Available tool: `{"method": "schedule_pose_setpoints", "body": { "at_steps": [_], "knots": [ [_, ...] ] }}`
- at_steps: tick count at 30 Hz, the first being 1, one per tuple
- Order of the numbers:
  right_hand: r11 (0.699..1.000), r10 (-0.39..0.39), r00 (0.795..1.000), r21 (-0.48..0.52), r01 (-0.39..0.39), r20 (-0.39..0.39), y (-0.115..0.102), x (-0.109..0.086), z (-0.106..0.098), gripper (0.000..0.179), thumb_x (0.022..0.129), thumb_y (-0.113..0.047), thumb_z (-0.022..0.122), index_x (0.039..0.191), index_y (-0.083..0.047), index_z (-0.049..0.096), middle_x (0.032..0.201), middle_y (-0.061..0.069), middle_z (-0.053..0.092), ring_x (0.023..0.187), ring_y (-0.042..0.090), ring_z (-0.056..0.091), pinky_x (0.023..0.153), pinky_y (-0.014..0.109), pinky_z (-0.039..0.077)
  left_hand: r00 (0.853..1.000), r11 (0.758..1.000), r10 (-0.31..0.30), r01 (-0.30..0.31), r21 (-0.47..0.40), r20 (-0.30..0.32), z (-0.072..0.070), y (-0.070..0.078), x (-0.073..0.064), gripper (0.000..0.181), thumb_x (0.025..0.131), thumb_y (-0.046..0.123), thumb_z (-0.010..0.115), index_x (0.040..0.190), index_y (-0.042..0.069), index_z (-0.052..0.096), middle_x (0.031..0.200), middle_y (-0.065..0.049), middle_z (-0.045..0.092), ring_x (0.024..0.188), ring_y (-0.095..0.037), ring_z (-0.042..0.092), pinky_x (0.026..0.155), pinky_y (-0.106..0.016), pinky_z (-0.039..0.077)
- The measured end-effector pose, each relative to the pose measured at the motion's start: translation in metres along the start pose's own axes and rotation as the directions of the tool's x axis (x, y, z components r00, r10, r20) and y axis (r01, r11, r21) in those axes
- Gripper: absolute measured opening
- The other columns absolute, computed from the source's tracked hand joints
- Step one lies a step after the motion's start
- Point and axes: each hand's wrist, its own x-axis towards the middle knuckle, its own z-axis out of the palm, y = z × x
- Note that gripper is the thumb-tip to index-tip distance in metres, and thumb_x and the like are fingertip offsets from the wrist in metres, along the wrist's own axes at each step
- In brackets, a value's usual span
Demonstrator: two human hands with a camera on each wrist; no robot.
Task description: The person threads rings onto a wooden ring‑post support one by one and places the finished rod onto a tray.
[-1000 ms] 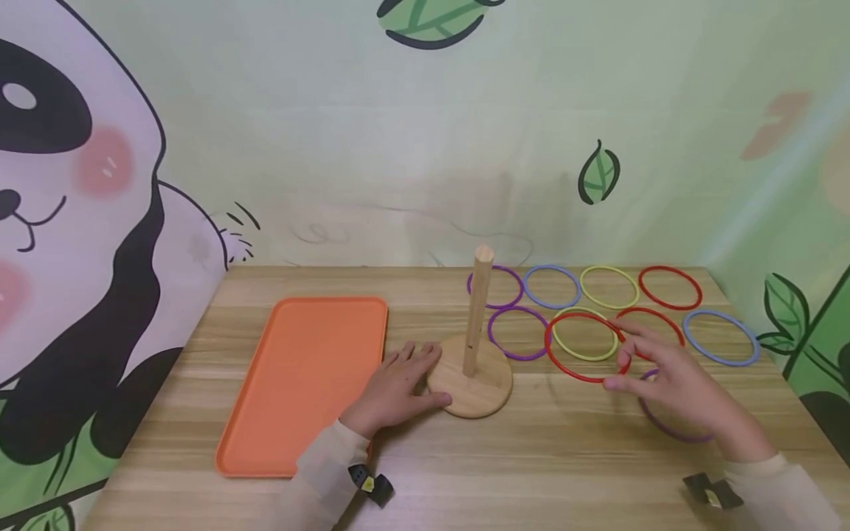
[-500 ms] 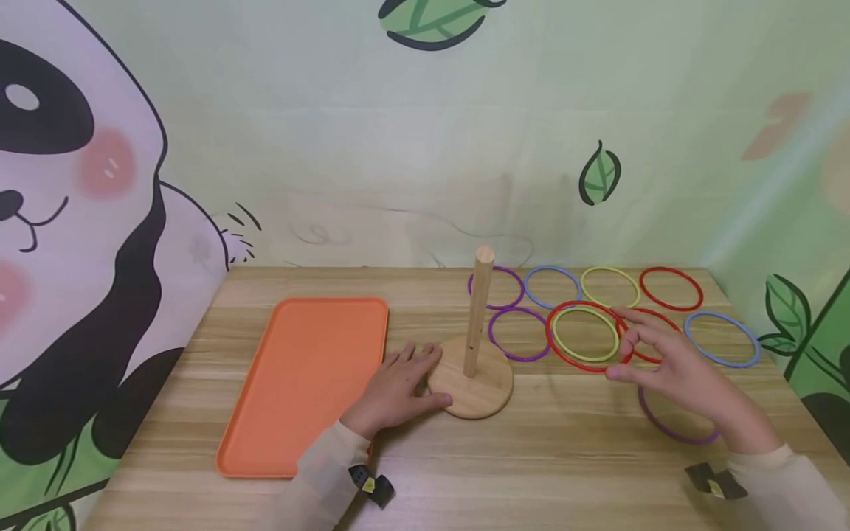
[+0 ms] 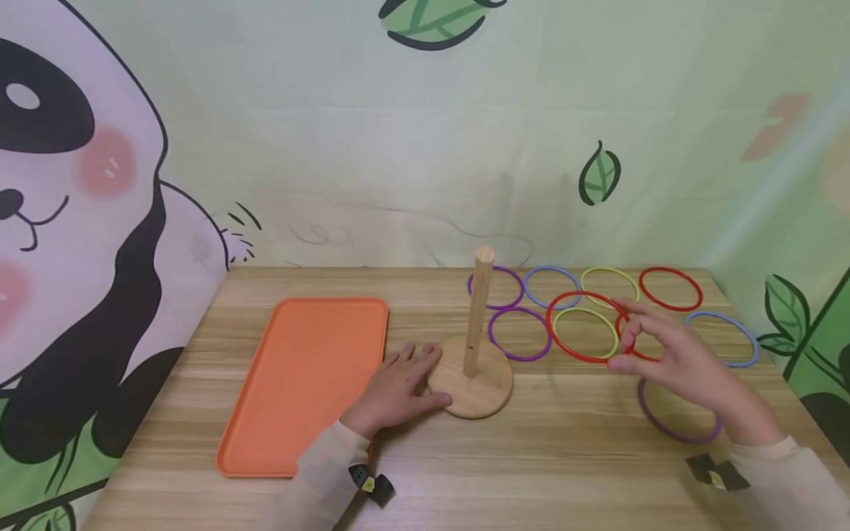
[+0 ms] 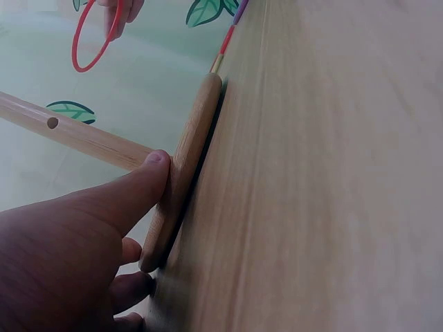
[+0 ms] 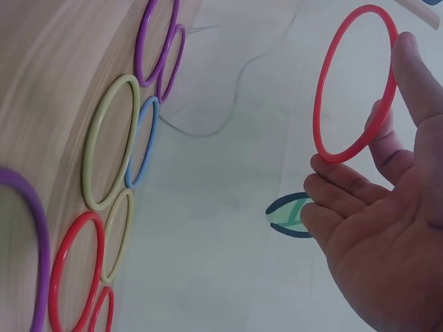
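Observation:
My left hand (image 3: pixel 395 394) rests at the left edge of a round wooden base (image 3: pixel 488 394), fingers extended and spread. The left wrist view shows its thumb (image 4: pixel 149 173) touching the base rim. An upright wooden peg (image 3: pixel 476 317) stands on the base. To the right, my right hand (image 3: pixel 671 361) pinches a red ring (image 5: pixel 317 111) between thumb and index finger; its other fingers stay extended in the right wrist view. That ring hangs raised and tilted above the table, overlapping a yellow ring (image 3: pixel 556 346) and another red ring (image 3: pixel 664 316) in the head view.
An orange tray (image 3: pixel 312 369) lies left of the base. Several flat rings lie at the right, including purple (image 3: pixel 491 332), blue (image 3: pixel 757 343) and red (image 3: pixel 671 268) ones. Nearer the front lies another purple ring (image 3: pixel 684 440). A painted wall (image 3: pixel 372 147) borders the table's back.
My right hand has moved the red ring slightly upward in the head view, and its tilt has shifted. The left hand, base and peg have stayed in place.

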Motion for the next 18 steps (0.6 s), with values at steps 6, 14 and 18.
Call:
{"method": "schedule_pose_setpoints", "body": {
  "at_steps": [6, 14, 18],
  "knots": [
    [1.000, -0.004, 1.000, -0.011, 0.004, -0.003, -0.002, 0.005, -0.003, 0.049, 0.067, 0.006, 0.094, 0.087, -0.018, 0.057, 0.143, 0.026, 0.059, 0.142, -0.008, 0.039, 0.109, 0.008, 0.029, 1.000, 1.000, -0.009, 0.009, -0.012, 0.006, 0.001, -0.001, 0.000, 0.089, 0.097, 0.062, 0.067, 0.165, 0.014, 0.038, 0.169, -0.012, 0.036, 0.159, -0.041, 0.020, 0.129, -0.059, 0.016],
    [0.999, -0.008, 1.000, -0.035, 0.008, -0.005, -0.006, 0.011, -0.008, 0.047, 0.067, 0.003, 0.095, 0.088, -0.019, 0.058, 0.148, 0.026, 0.057, 0.142, -0.006, 0.039, 0.112, 0.010, 0.026, 1.000, 1.000, -0.007, 0.007, -0.009, 0.004, 0.001, -0.002, 0.000, 0.089, 0.097, 0.062, 0.067, 0.165, 0.013, 0.037, 0.169, -0.012, 0.036, 0.159, -0.042, 0.020, 0.129, -0.059, 0.016],
    [0.999, 0.009, 1.000, -0.048, -0.009, -0.007, -0.010, 0.013, -0.010, 0.046, 0.069, 0.001, 0.095, 0.088, -0.019, 0.058, 0.149, 0.024, 0.057, 0.142, -0.006, 0.039, 0.110, 0.010, 0.026, 1.000, 1.000, -0.007, 0.007, -0.011, 0.005, 0.001, -0.001, 0.000, 0.089, 0.097, 0.061, 0.067, 0.165, 0.013, 0.038, 0.169, -0.012, 0.036, 0.159, -0.042, 0.020, 0.129, -0.059, 0.016]
  ]
}}
